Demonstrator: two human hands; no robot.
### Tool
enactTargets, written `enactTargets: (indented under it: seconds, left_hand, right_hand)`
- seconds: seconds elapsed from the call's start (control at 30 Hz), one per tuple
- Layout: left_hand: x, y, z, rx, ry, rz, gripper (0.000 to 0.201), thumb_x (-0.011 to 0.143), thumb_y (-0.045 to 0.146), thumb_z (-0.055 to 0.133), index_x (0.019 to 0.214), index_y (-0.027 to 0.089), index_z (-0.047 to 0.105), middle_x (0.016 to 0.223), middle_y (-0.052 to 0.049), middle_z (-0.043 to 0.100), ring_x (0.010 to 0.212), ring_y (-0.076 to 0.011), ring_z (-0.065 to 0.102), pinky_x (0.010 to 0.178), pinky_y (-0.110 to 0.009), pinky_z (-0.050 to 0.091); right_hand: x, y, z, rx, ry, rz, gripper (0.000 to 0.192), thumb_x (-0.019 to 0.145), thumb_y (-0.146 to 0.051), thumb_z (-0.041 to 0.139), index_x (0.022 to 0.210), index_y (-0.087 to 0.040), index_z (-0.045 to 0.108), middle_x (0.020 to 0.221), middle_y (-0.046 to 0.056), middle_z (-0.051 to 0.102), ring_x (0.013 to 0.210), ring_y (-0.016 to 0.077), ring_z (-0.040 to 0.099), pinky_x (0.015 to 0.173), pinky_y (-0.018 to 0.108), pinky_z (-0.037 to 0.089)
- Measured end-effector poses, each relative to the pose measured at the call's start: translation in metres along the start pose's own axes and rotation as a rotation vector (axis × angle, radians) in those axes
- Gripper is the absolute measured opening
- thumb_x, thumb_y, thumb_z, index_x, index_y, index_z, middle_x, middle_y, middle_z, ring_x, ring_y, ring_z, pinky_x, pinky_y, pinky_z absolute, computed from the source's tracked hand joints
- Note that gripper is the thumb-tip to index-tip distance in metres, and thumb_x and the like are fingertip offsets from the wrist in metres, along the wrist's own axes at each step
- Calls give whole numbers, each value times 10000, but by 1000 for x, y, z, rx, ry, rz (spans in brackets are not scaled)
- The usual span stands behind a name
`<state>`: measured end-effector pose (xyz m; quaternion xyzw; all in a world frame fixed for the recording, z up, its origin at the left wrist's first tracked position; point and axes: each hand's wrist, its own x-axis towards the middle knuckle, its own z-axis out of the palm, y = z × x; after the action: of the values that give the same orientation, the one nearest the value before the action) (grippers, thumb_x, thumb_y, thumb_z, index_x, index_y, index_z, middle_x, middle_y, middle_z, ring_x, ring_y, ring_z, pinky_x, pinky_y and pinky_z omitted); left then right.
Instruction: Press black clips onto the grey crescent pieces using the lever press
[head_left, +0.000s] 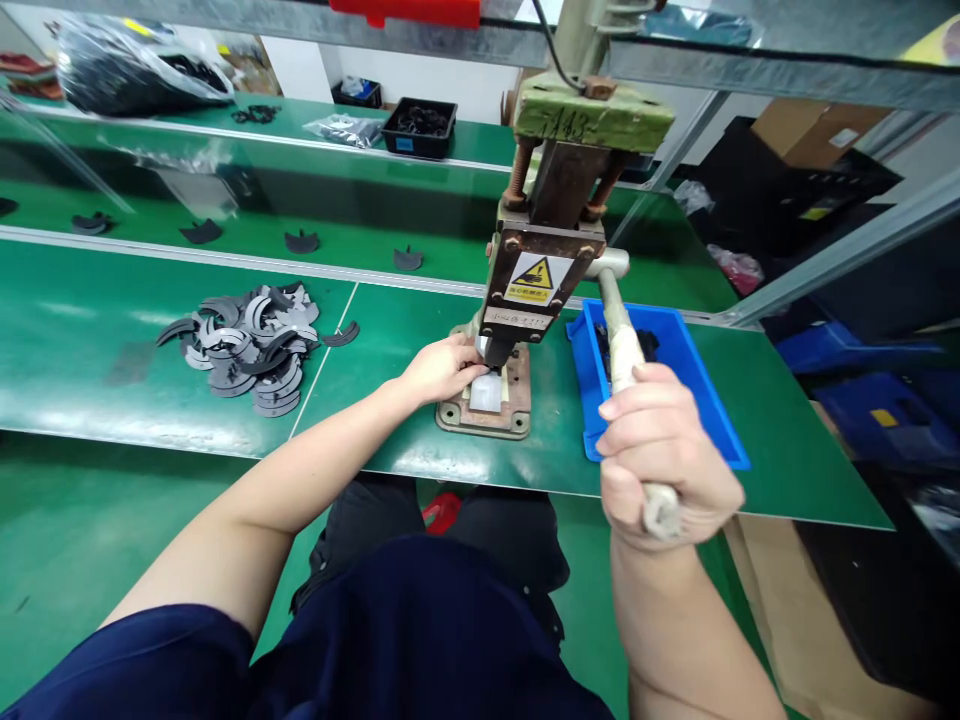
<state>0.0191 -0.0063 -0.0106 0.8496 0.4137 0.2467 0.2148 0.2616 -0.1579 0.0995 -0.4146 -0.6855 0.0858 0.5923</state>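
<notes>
My right hand [667,455] is wrapped round the taped lever [622,345] of a green hand press [544,215]. The lever slants down toward me from the press's right side. At the press base [517,410], my left hand [448,372] has its fingertips pinched together right beside the ram [502,345]. What they hold is mostly hidden; a bit of something dark shows under the ram. A pale metal block [486,394] sits on the base in front of the fingertips. To the left lies a heap of grey curved plastic pieces [255,345].
Right of the press stands a blue bin [697,375] with dark parts inside. One curved piece [342,334] lies apart from the heap. Behind, several dark pieces [301,242] lie spaced along a green strip. A black tray [421,128] stands on the rear ledge.
</notes>
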Motion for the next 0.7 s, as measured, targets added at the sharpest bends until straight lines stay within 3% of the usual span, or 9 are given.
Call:
enactTargets:
  seconds: [0.1, 0.2, 0.3, 0.37, 0.43, 0.53, 0.6, 0.7]
  left_hand:
    - [-5, 1, -2, -59, -5, -3, 189, 980, 380, 711, 1001, 231, 824, 1031, -78, 699, 1066, -270, 688, 996, -367, 563]
    - [-14, -14, -18, -95, 1, -32, 250, 957, 402, 748, 1140, 246, 814, 1093, -77, 719, 1054, -263, 695, 1009, -365, 558]
    - [-32, -55, -57, 77, 131, -192, 308, 932, 397, 768, 1183, 223, 803, 1130, -109, 735, 1130, -306, 675, 1093, -415, 507]
    - [-48, -89, -89, 317, 176, -381, 405, 909, 418, 776, 1234, 178, 783, 1226, -171, 729, 1274, -380, 610, 1172, -484, 427]
    - [-62, -121, -117, 544, 66, -554, 569, 912, 503, 747, 1371, 168, 718, 1383, -209, 686, 1383, -428, 532, 1183, -527, 390]
    - [-72, -152, -139, 678, -139, -668, 581, 919, 555, 700, 1379, 200, 716, 1431, -199, 689, 1413, -434, 526, 1139, -500, 416]
    - [-70, -159, -142, 639, -215, -674, 503, 907, 525, 703, 1318, 237, 740, 1329, -145, 757, 1341, -387, 606, 1068, -423, 458]
    - [-61, -157, -136, 496, -252, -682, 440, 829, 495, 766, 1199, 260, 739, 1094, -70, 814, 1077, -300, 731, 866, -325, 495]
  right_hand:
    - [-23, 12, 5, -66, 77, -182, 163, 842, -432, 670, 692, -402, 616, 632, -78, 649, 766, 230, 710, 1138, 687, 554]
    - [-27, 16, 11, -138, 145, -193, 130, 863, -484, 623, 752, -420, 641, 588, -62, 617, 738, 243, 710, 1095, 693, 582]
    - [-22, 18, 15, -129, 170, -205, 198, 886, -476, 616, 710, -384, 609, 587, -56, 605, 742, 235, 698, 1066, 689, 589]
    - [-19, 21, 18, -49, 184, -269, 267, 877, -430, 659, 650, -328, 561, 597, -59, 601, 742, 208, 682, 1049, 648, 591]
    - [-16, 24, 20, 37, 205, -347, 311, 859, -379, 709, 620, -280, 535, 608, -61, 601, 745, 179, 670, 1043, 596, 581]
    - [-15, 28, 23, 90, 224, -351, 313, 865, -327, 730, 624, -253, 545, 639, -55, 611, 785, 164, 680, 1073, 563, 556]
    - [-15, 28, 23, 90, 218, -355, 304, 877, -318, 726, 633, -249, 558, 654, -55, 616, 801, 160, 687, 1082, 557, 551]
    - [-15, 26, 22, 84, 188, -393, 293, 882, -316, 728, 645, -242, 572, 664, -56, 625, 816, 155, 691, 1086, 556, 549]
